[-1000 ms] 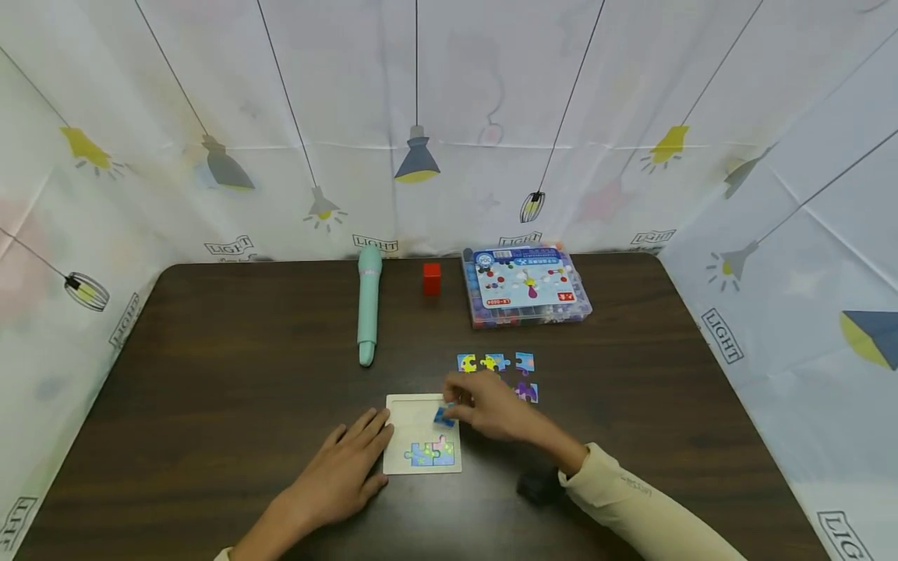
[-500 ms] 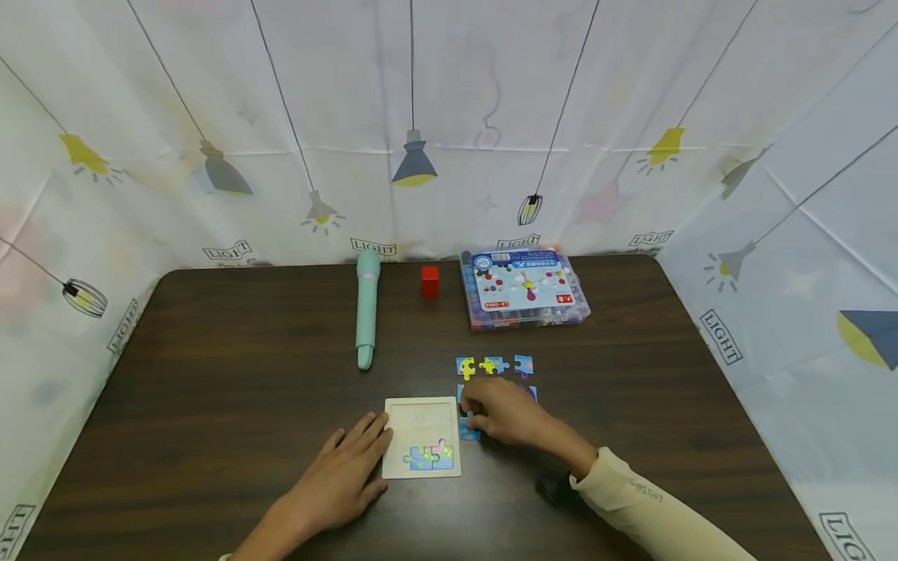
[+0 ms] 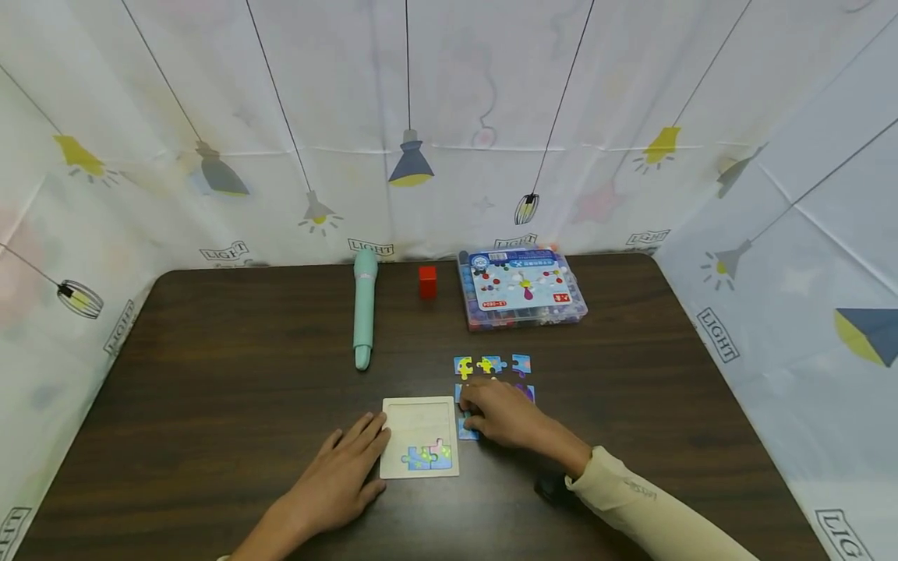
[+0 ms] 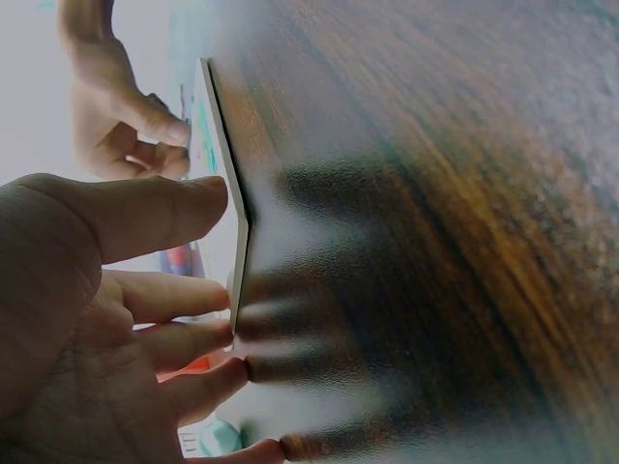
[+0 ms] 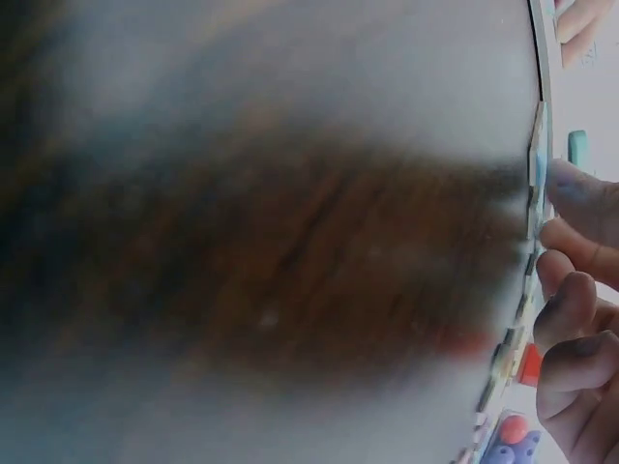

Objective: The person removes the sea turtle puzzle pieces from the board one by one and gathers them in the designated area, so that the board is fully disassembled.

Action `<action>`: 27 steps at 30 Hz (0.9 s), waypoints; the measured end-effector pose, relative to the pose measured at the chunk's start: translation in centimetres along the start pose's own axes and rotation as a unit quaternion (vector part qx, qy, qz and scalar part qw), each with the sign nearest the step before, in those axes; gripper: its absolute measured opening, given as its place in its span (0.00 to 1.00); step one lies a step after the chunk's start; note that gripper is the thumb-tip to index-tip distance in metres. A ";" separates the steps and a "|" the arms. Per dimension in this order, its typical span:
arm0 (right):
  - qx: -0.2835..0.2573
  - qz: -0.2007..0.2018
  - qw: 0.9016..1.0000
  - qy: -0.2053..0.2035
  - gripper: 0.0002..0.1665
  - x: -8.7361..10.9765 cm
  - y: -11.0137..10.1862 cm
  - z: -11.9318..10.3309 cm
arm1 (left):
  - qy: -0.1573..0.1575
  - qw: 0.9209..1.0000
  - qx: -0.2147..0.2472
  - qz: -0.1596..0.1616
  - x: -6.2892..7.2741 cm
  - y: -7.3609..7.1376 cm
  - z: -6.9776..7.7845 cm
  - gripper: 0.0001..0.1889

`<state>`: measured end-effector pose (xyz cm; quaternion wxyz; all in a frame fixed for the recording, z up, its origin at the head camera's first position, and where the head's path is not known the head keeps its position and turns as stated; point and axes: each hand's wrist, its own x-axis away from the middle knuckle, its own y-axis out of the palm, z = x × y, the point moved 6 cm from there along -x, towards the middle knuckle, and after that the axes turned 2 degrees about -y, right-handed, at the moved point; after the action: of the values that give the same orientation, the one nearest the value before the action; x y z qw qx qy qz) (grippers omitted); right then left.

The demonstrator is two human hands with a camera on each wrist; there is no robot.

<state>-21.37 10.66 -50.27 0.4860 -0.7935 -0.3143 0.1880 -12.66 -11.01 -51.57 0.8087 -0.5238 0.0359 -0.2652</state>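
Note:
My left hand (image 3: 340, 475) lies with straight fingers at the left edge of a pale wooden puzzle tray (image 3: 414, 421). In the left wrist view, its thumb (image 4: 189, 208) and fingertips touch the tray's edge. Two joined blue and pink jigsaw pieces (image 3: 429, 456) sit in the tray's lower right. My right hand (image 3: 505, 413) is just right of the tray, curled low over the loose pieces. Its thumb and index finger pinch at a blue puzzle piece (image 3: 468, 430) lying on the table, partly hidden by the fingers. In the right wrist view, the thumb (image 5: 577, 193) meets the row of pieces.
Loose yellow and blue pieces (image 3: 493, 365) lie beyond my right hand, with a purple one (image 3: 529, 393) partly behind it. Farther back are a mint-green stick-shaped object (image 3: 364, 312), a red cube (image 3: 427, 282) and a clear plastic case (image 3: 522, 288) of small parts.
A blue piece held over the tray a second ago is out of it; my right hand moved right, to the loose pieces, and has stayed there. My left hand has not moved.

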 end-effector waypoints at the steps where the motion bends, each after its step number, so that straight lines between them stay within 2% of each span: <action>1: 0.002 0.003 1.000 0.002 0.08 0.0 -0.1 -0.1 | 0.000 1.000 -0.001 0.001 0.0 -0.1 0.0 0.36; 4: 0.016 0.009 1.000 -0.009 0.10 -0.2 -0.5 -0.7 | 0.004 1.000 -0.002 0.004 -0.2 -0.3 0.0 0.36; 7: 0.038 -0.004 0.998 -0.050 0.16 -0.5 -0.3 -2.1 | 0.005 1.000 0.000 0.002 -0.3 -0.5 0.0 0.36; 11: 0.064 -0.056 0.989 -0.123 0.21 -1.0 1.1 -4.3 | 0.006 1.000 0.002 0.001 -0.3 -0.6 0.1 0.36; 15: 0.102 -0.103 0.976 -0.160 0.20 -1.4 2.6 -5.7 | 0.013 1.000 0.005 0.003 -0.4 -0.7 0.3 0.36; 17: 0.114 -0.113 0.974 -0.162 0.20 -1.6 3.0 -6.0 | 0.016 1.000 0.006 0.003 -0.5 -0.6 0.3 0.37; 20: 0.104 -0.118 0.977 -0.146 0.19 -1.7 3.2 -6.2 | 0.014 1.000 0.007 0.002 -0.6 -0.5 0.2 0.37; 27: 0.021 -0.120 0.984 -0.126 0.20 -1.6 4.2 -6.5 | 0.000 1.000 0.021 -0.019 -0.1 0.2 -0.3 0.38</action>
<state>-17.32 3.91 -51.00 0.4776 -0.7097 -0.4624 0.2335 -12.78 -11.13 -51.89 0.8143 -0.5076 0.0201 -0.2809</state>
